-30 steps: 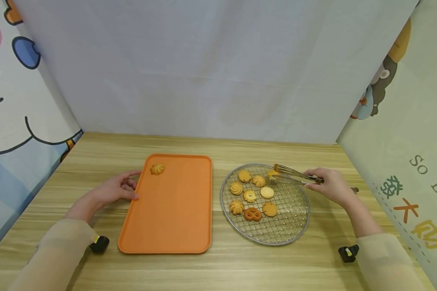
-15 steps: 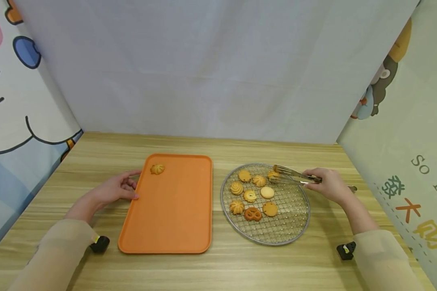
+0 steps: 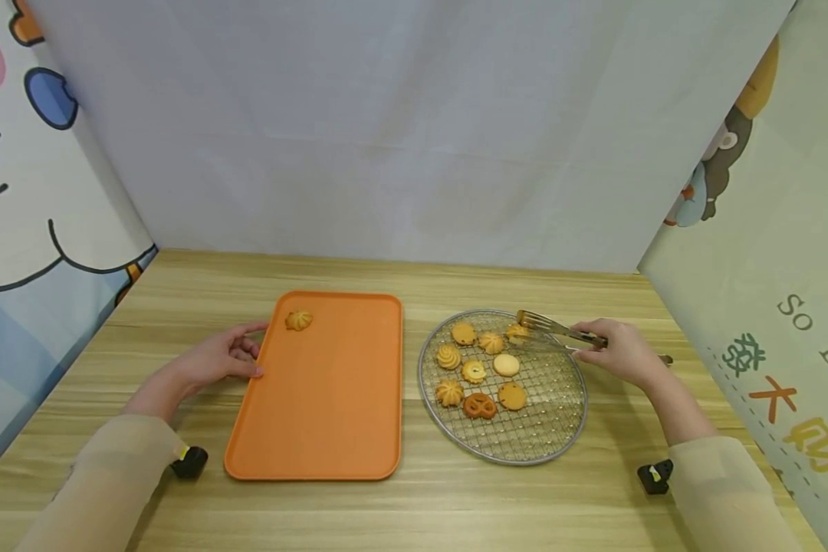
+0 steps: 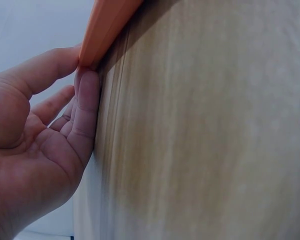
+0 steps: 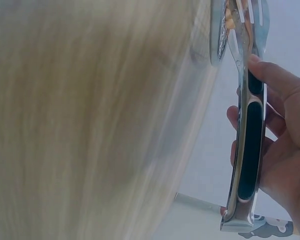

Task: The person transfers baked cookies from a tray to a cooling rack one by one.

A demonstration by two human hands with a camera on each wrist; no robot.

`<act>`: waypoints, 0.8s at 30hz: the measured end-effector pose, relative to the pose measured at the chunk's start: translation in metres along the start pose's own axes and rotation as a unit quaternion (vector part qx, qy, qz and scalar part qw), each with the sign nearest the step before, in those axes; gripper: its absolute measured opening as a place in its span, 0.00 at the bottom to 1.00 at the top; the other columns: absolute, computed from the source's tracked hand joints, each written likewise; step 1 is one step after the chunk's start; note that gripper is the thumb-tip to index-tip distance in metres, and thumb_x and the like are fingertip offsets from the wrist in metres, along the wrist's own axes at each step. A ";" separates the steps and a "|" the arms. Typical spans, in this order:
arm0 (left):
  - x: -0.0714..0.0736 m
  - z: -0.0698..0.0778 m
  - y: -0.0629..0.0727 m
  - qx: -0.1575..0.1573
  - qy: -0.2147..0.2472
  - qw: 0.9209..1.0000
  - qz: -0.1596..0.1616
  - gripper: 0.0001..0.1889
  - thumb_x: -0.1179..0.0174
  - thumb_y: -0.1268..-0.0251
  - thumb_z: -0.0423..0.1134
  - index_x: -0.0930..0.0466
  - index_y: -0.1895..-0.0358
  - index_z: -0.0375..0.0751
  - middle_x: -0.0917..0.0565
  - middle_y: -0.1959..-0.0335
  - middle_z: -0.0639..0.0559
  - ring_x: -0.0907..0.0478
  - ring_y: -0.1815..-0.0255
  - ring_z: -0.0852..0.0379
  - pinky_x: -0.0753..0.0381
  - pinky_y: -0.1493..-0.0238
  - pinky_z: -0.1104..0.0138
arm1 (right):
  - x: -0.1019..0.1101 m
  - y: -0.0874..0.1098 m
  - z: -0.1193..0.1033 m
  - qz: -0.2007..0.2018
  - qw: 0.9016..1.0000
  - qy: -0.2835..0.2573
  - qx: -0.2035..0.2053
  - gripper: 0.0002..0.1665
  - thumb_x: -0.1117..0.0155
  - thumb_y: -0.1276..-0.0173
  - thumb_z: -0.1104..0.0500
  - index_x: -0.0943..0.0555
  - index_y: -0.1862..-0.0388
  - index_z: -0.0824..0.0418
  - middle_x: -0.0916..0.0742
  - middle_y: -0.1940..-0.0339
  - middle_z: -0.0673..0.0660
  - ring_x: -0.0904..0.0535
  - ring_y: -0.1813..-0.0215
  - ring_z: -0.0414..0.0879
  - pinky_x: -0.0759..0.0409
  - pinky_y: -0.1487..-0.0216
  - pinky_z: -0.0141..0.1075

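Observation:
My left hand (image 3: 214, 356) pinches the left rim of an orange tray (image 3: 324, 399). In the left wrist view, the thumb reaches the orange edge (image 4: 97, 42) and a finger sits against it at the tabletop. One shell-shaped cookie (image 3: 299, 320) lies in the tray's far left corner. My right hand (image 3: 617, 349) grips metal serving tongs (image 3: 555, 328) with dark grip inserts, as the right wrist view shows along the handle (image 5: 251, 145). The tongs' slotted ends are around a golden cookie (image 3: 517, 333) at the back of the round wire rack (image 3: 552, 422), partly covering it.
Several other cookies sit on the rack, among them a brown pretzel-shaped one (image 3: 479, 406), a pale oval one (image 3: 506, 365) and a round one (image 3: 512, 396). Tray and rack stand side by side on the wooden table (image 3: 317, 517). A white cloth (image 3: 400, 153) hangs behind.
The tongs and right hand have drawn very slightly left, the slotted ends staying at the same cookie. The left hand and tray have stayed put.

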State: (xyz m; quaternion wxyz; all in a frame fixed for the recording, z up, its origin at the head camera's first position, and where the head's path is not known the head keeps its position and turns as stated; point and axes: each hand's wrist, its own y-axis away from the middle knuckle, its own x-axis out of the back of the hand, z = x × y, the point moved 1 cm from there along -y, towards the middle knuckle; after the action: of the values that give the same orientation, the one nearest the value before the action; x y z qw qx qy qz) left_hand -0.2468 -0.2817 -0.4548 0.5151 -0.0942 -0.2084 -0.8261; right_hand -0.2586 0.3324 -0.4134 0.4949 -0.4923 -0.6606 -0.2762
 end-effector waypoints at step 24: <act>0.000 -0.001 -0.001 0.003 0.000 1.000 0.000 0.47 0.34 0.44 0.32 0.56 0.26 0.34 0.31 0.56 0.41 0.25 0.63 0.56 0.23 0.59 0.67 | 0.024 0.001 -0.029 0.015 1.000 0.019 -0.001 0.29 0.32 0.39 0.54 0.24 0.40 0.64 0.19 0.46 0.66 0.21 0.57 0.54 0.24 0.60 0.49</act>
State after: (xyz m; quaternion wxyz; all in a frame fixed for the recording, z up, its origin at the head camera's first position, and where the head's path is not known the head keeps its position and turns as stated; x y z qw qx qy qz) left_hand -0.2477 -0.2817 -0.4556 0.5157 -0.0926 -0.2110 -0.8252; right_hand -0.2472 0.3170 -0.3807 0.5113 -0.4976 -0.6429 -0.2787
